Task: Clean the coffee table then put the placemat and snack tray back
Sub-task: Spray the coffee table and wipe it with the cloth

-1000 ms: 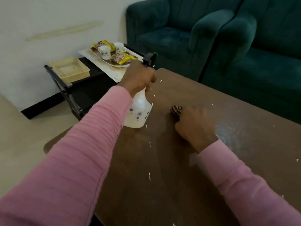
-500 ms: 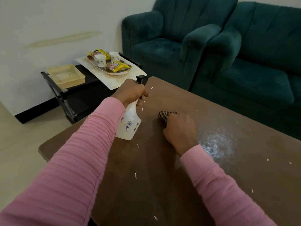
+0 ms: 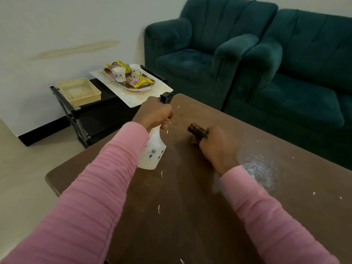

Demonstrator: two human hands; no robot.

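Note:
The brown coffee table (image 3: 190,216) carries white crumbs and a wet sprayed patch (image 3: 261,168) at the right. My left hand (image 3: 152,115) grips the neck of a white spray bottle (image 3: 153,151) with a black nozzle, held above the table's left part. My right hand (image 3: 215,147) holds a dark checkered cloth (image 3: 197,130) on the tabletop just left of the wet patch. The pale placemat (image 3: 133,92) lies on a black side stand at the back left, with the snack tray (image 3: 139,84) on it, bearing two cups and yellow packets.
A beige plastic basin (image 3: 79,91) sits on the black side stand (image 3: 80,119) by the wall. Two dark green armchairs (image 3: 200,54) stand behind the table, close to its far edge. Tiled floor lies to the left.
The view has pulled back and tilted up. My left hand with the bottle has lowered slightly towards the table. My right hand with the cloth stays near the same spot; the wet patch shows more.

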